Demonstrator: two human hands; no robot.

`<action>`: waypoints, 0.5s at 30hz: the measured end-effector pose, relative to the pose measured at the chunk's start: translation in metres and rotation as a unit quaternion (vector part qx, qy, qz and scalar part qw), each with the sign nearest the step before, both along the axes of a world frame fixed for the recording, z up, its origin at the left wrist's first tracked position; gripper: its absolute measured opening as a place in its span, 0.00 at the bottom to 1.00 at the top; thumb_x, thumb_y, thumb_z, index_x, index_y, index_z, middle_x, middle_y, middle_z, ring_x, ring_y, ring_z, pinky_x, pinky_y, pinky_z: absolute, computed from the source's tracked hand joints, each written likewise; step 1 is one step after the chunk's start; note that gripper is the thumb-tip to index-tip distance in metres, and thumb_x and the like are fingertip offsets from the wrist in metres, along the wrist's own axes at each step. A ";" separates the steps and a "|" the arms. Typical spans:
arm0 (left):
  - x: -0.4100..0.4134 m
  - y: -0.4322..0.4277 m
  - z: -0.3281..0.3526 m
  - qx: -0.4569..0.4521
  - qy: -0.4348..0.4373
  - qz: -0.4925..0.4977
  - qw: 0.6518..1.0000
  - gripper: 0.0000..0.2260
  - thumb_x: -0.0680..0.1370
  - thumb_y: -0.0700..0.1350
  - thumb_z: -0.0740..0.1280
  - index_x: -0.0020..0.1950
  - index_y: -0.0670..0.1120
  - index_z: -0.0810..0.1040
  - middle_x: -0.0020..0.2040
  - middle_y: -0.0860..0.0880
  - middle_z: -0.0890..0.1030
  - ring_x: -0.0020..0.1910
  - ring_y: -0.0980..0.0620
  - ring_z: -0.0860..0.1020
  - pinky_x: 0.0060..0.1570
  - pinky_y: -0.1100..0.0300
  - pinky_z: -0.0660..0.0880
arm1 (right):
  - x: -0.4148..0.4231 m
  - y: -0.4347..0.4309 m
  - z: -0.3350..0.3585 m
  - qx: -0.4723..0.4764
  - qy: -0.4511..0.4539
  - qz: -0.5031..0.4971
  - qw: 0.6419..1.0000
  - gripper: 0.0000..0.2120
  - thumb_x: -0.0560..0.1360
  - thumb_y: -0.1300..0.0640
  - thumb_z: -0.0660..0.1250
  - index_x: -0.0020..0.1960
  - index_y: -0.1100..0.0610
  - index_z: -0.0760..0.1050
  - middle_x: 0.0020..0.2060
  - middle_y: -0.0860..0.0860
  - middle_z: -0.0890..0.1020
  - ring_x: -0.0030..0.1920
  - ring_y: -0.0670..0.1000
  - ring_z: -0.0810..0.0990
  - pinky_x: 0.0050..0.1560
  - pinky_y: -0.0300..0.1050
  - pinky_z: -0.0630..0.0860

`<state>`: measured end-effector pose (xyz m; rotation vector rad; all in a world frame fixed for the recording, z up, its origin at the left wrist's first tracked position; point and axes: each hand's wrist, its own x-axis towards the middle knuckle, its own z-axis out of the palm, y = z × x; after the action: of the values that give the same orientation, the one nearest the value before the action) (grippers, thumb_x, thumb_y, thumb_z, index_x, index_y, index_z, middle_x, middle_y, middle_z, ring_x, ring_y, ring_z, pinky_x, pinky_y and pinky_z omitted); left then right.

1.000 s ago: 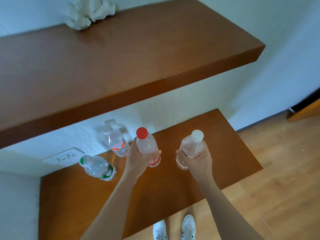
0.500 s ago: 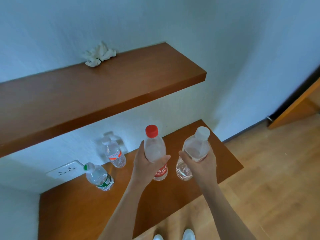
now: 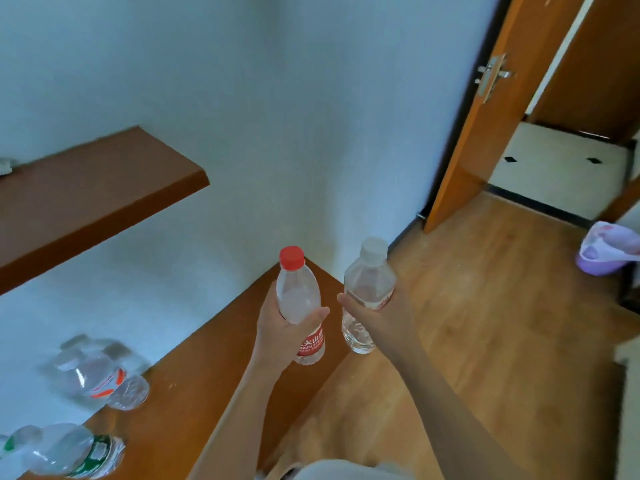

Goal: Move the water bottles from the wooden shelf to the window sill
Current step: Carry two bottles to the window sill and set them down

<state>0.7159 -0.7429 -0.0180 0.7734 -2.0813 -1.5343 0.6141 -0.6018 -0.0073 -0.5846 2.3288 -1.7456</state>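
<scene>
From the head view, the left hand (image 3: 284, 332) is wrapped around the middle of a clear plastic bottle with a red cap (image 3: 300, 308), fingers curled round the front and thumb tip showing at the right side. This bottle stands nearly upright in the grasp, its red label with white lettering showing below the fingers, and it is held in the air over the right end of the lower wooden shelf (image 3: 194, 382).

The right hand (image 3: 375, 315) grips a second clear bottle with a white cap (image 3: 367, 296) around its midsection, over a thin label with red print. It tilts slightly to the right, its ribbed base hanging below the hand, above the shelf's outer corner and the wooden floor (image 3: 485, 341). The two held bottles sit just beside each other without touching.

Two more bottles are on the lower wooden shelf at the left, both blurred: one with an orange-and-white label (image 3: 100, 379) close to the wall, and one with a green label (image 3: 65, 452) and green cap at the lower-left edge of the frame. I cannot tell whether they stand upright or lean.

An upper wooden shelf (image 3: 90, 195) juts from the pale wall. At right is an open wooden door (image 3: 485, 116) and a lilac bin with a plastic liner (image 3: 602, 254).
</scene>
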 end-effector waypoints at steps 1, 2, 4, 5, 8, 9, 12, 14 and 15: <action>-0.012 0.010 0.003 0.000 0.003 -0.018 1.000 0.29 0.66 0.55 0.77 0.63 0.61 0.68 0.54 0.64 0.76 0.52 0.58 0.77 0.47 0.69 0.73 | -0.007 0.013 0.001 -0.001 -0.003 -0.012 1.000 0.39 0.60 0.29 0.75 0.66 0.42 0.70 0.58 0.39 0.79 0.59 0.45 0.79 0.62 0.48 0.79; -0.024 0.021 0.006 -0.001 0.006 -0.036 0.999 0.27 0.67 0.54 0.78 0.61 0.63 0.68 0.53 0.65 0.75 0.52 0.59 0.77 0.45 0.71 0.72 | -0.013 0.027 0.002 0.000 -0.010 -0.026 1.000 0.41 0.59 0.28 0.75 0.67 0.43 0.70 0.60 0.42 0.79 0.61 0.46 0.79 0.63 0.50 0.79; -0.047 0.044 0.012 0.004 0.015 -0.073 0.997 0.26 0.67 0.53 0.79 0.57 0.65 0.68 0.52 0.65 0.75 0.51 0.59 0.77 0.44 0.72 0.70 | -0.022 0.055 0.004 -0.008 -0.033 -0.060 0.998 0.39 0.62 0.35 0.79 0.67 0.45 0.70 0.61 0.44 0.80 0.61 0.47 0.79 0.64 0.51 0.78; -0.058 0.055 0.014 0.010 0.020 -0.091 0.996 0.25 0.66 0.55 0.79 0.56 0.65 0.68 0.52 0.65 0.76 0.51 0.59 0.78 0.45 0.71 0.71 | -0.026 0.069 0.005 -0.014 -0.040 -0.082 0.996 0.37 0.63 0.39 0.80 0.67 0.46 0.71 0.60 0.44 0.81 0.60 0.46 0.80 0.63 0.50 0.79; -0.088 0.090 0.017 0.030 0.018 -0.153 0.988 0.27 0.65 0.56 0.79 0.58 0.62 0.70 0.52 0.62 0.77 0.52 0.57 0.78 0.47 0.69 0.72 | -0.033 0.112 0.006 -0.017 -0.056 -0.162 0.985 0.31 0.65 0.48 0.82 0.64 0.49 0.74 0.54 0.45 0.83 0.55 0.45 0.82 0.58 0.47 0.80; -0.096 0.102 0.017 0.031 0.016 -0.178 0.983 0.27 0.66 0.54 0.77 0.60 0.60 0.69 0.52 0.62 0.77 0.52 0.57 0.78 0.47 0.69 0.71 | -0.034 0.126 0.004 -0.017 -0.062 -0.187 0.980 0.30 0.65 0.49 0.82 0.63 0.50 0.74 0.52 0.44 0.83 0.53 0.45 0.82 0.57 0.46 0.81; -0.121 0.136 0.013 0.021 0.004 -0.253 0.967 0.28 0.66 0.55 0.77 0.62 0.60 0.68 0.54 0.61 0.77 0.53 0.58 0.78 0.48 0.70 0.73 | -0.031 0.169 -0.001 -0.019 -0.064 -0.263 0.963 0.28 0.63 0.51 0.83 0.59 0.49 0.75 0.46 0.40 0.83 0.49 0.42 0.83 0.49 0.37 0.79; -0.135 0.158 0.010 0.029 -0.014 -0.302 0.953 0.28 0.64 0.58 0.80 0.58 0.64 0.69 0.52 0.61 0.77 0.53 0.56 0.78 0.53 0.63 0.76 | -0.025 0.195 -0.004 -0.014 -0.053 -0.310 0.949 0.25 0.63 0.52 0.83 0.55 0.49 0.75 0.44 0.38 0.82 0.47 0.42 0.82 0.45 0.34 0.77; -0.140 0.169 0.008 0.038 -0.019 -0.329 0.943 0.27 0.62 0.60 0.80 0.55 0.66 0.70 0.49 0.62 0.79 0.52 0.56 0.79 0.52 0.61 0.78 | -0.019 0.207 -0.005 -0.012 -0.049 -0.334 0.941 0.24 0.64 0.52 0.83 0.54 0.49 0.75 0.44 0.38 0.81 0.46 0.43 0.82 0.44 0.33 0.77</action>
<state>0.5759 -0.5744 -0.0100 0.1091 -2.4666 -1.9445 0.5953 -0.3950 -0.0126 0.3438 2.6146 -1.9830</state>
